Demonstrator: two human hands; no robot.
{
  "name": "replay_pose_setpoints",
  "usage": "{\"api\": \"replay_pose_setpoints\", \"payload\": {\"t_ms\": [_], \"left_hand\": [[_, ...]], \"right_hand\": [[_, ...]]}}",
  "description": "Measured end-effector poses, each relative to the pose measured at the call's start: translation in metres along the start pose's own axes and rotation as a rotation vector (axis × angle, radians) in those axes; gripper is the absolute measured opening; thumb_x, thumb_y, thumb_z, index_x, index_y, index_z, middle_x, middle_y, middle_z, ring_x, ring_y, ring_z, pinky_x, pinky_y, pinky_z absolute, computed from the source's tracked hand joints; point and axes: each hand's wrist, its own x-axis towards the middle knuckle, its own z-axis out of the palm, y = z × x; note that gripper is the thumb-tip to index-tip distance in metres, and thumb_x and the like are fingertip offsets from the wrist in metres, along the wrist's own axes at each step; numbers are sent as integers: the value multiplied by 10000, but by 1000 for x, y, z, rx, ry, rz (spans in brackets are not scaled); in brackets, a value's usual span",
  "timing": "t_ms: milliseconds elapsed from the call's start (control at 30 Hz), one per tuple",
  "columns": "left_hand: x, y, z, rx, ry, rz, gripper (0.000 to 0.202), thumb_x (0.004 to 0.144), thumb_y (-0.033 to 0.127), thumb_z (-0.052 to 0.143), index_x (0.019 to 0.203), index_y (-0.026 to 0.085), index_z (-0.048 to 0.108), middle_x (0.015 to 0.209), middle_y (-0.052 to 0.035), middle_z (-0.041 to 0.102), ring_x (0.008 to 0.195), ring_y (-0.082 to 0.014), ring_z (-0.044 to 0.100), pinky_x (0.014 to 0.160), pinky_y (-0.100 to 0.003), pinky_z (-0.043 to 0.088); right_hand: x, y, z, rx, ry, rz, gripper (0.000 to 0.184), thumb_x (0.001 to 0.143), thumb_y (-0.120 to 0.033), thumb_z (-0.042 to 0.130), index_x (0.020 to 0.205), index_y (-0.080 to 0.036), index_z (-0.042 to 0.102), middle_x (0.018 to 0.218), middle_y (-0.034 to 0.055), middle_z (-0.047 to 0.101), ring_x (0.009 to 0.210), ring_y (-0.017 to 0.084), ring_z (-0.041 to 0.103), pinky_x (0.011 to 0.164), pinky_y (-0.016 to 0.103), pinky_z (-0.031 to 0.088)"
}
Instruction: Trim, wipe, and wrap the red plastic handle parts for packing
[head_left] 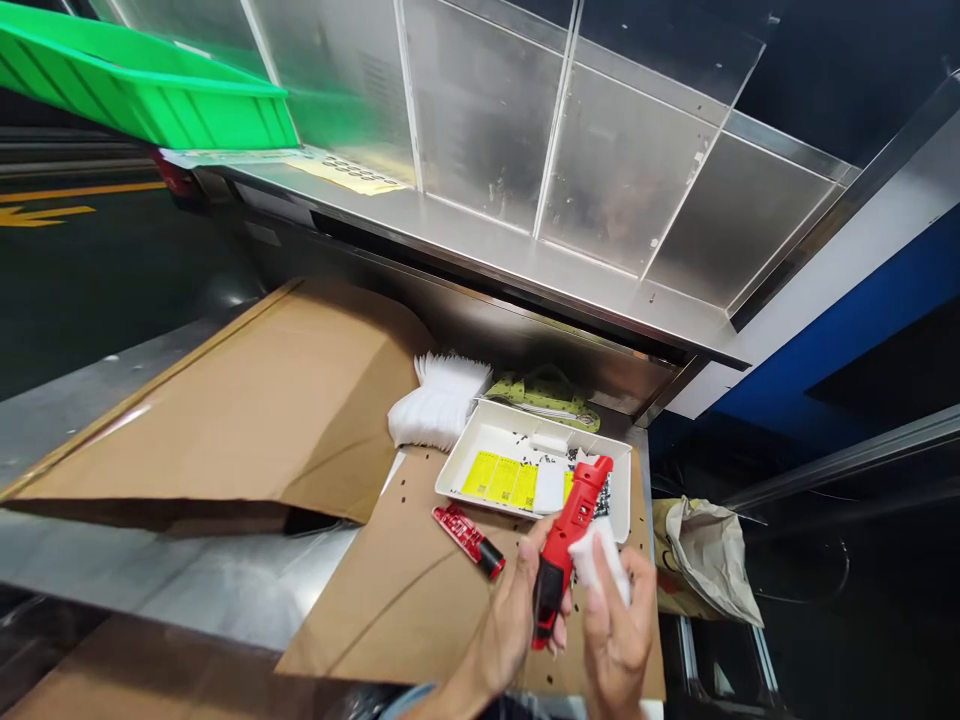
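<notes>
Red-and-black cordless tool (574, 530), held over a brown cardboard sheet (390, 620): left hand (510, 620) curled shut round its grip, steadying it; right hand (619, 640) closed in a pinch on a white cloth pad (600, 560), pressed against the tool's upper barrel. White plastic tray (495, 425) lies just beyond, within reach.

Red and black handheld power tool (571, 550)
</notes>
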Motion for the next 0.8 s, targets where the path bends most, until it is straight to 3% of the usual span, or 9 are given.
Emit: {"api": "replay_pose_setpoints", "payload": {"t_ms": [100, 233, 367, 433, 533, 667, 800], "left_hand": [[-2, 1, 2, 106, 89, 76, 958, 804, 848, 279, 1473, 173, 401, 845, -76, 689, 557, -164, 534, 500, -282, 468], [-2, -1, 3, 127, 48, 53, 994, 796, 858, 230, 1488, 162, 384, 929, -108, 697, 549, -178, 534, 535, -323, 491], [-2, -3, 1, 195, 108, 148, 856, 858, 785, 269, 1407, 181, 526, 1041, -118, 685, 802, -225, 605, 767, -328, 526], [-1, -3, -1, 205, 55, 144, 867, 860, 786, 253, 1390, 167, 550, 850, -88, 668, 706, -202, 583, 706, -312, 529], [1, 1, -3, 196, -56, 99, 962, 818, 838, 217, 1407, 144, 528, 631, -11, 535, 492, -137, 477, 491, -258, 465], [2, 10, -5, 235, -115, 58, 977, 809, 850, 205, 1382, 142, 560, 596, 3, 502, 456, -116, 479, 438, -223, 425], [5, 12, -7, 253, -160, -34, 1008, 795, 865, 193, 1406, 139, 534, 595, 0, 515, 444, -115, 496, 427, -220, 430]], "right_hand": [[-8, -8, 11, 105, 61, 44, 410, 1012, -309, 402, 1397, -266, 538, 1158, 97, 383, 842, 166, 554, 633, 284, 513], [-5, -9, 12, 12, 43, 46, 396, 995, -333, 453, 1358, -245, 583, 1154, 112, 425, 927, 214, 562, 694, 331, 522], [-1, -7, 8, -18, 26, 17, 403, 1003, -338, 408, 1341, -227, 598, 1154, 135, 412, 938, 230, 555, 670, 340, 533], [6, -4, 1, -60, 10, -40, 384, 996, -323, 430, 1321, -238, 614, 1142, 131, 404, 935, 224, 547, 660, 329, 533], [27, 3, -16, -208, -40, -137, 359, 980, -307, 469, 1290, -246, 639, 1154, 133, 422, 976, 232, 548, 703, 337, 541], [53, 10, -39, -306, -149, -337, 345, 969, -252, 461, 1243, -254, 671, 1134, 119, 456, 901, 186, 585, 635, 254, 533], [64, 15, -51, -363, -162, -367, 331, 957, -219, 474, 1206, -207, 691, 1120, 126, 476, 866, 173, 612, 616, 233, 538]]}}
